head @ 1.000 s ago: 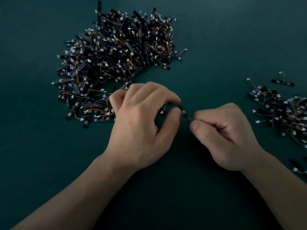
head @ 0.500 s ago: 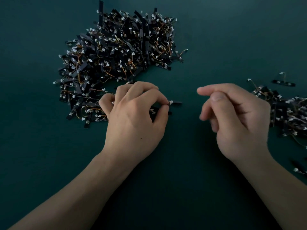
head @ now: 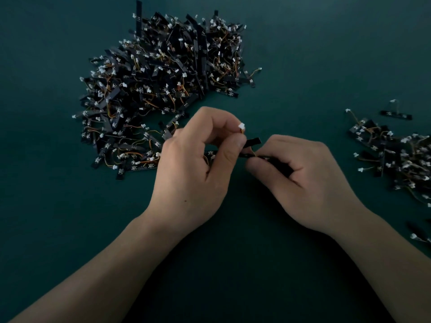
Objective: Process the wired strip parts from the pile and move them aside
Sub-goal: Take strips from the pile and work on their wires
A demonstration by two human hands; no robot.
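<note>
A big pile of black strip parts (head: 163,89) with orange wires and white plugs lies on the dark green table at the upper left. Just below its near edge, my left hand (head: 196,169) pinches a wired strip part (head: 253,142) between thumb and fingers; its white plug sticks up above my fingertips. My right hand (head: 300,180) meets it from the right, fingers curled round the black strip's other end. A smaller heap of strip parts (head: 396,157) lies at the right edge.
One single strip (head: 396,114) lies apart, behind the right heap. Another loose part (head: 418,234) shows at the right edge, nearer to me. The green table surface (head: 70,229) spreads all around my forearms.
My right hand came back from the right heap to the centre and took hold of the strip. My left hand lifted a new part from the pile's edge.
</note>
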